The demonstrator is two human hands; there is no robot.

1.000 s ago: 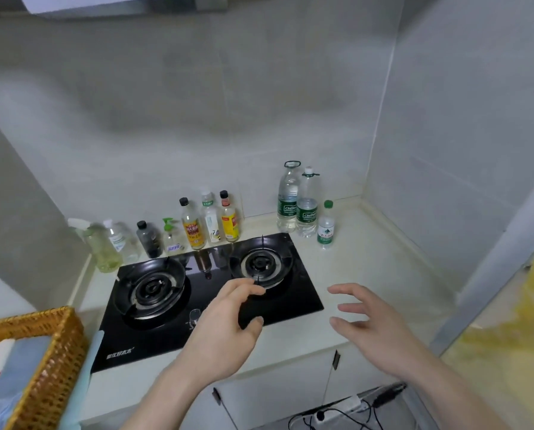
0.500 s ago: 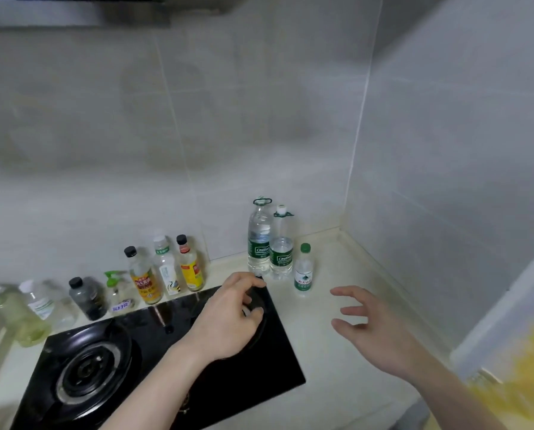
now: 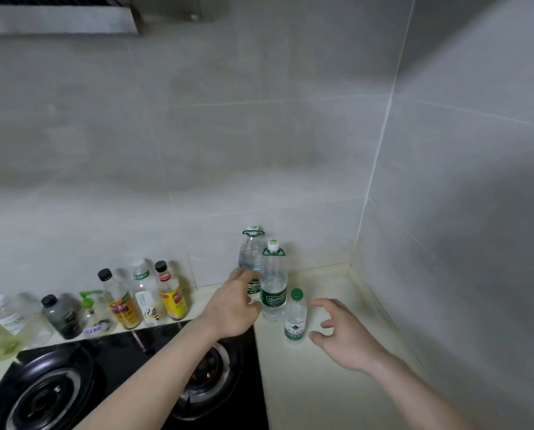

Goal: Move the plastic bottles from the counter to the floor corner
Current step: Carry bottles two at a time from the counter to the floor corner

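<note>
Three clear plastic water bottles with green labels stand on the cream counter (image 3: 327, 383) near the wall corner. These are a tall bottle (image 3: 250, 254) at the back, a second tall bottle (image 3: 273, 293) in front of it, and a small green-capped bottle (image 3: 295, 319) nearest me. My left hand (image 3: 233, 307) reaches over the stove; its fingertips lie against the back bottle's label, with no closed grip visible. My right hand (image 3: 344, 335) hovers just right of the small bottle, fingers spread and curved, a gap between them and the bottle.
A black two-burner gas stove (image 3: 73, 389) fills the lower left. Several condiment and oil bottles (image 3: 121, 304) line the back wall left of the water bottles. Tiled walls meet in a corner at the right, and a range hood (image 3: 57, 20) hangs at top left.
Both hands have moved forward to the water bottles. The left one has come off the stove to the back bottle, and the right one has closed in beside the small bottle.
</note>
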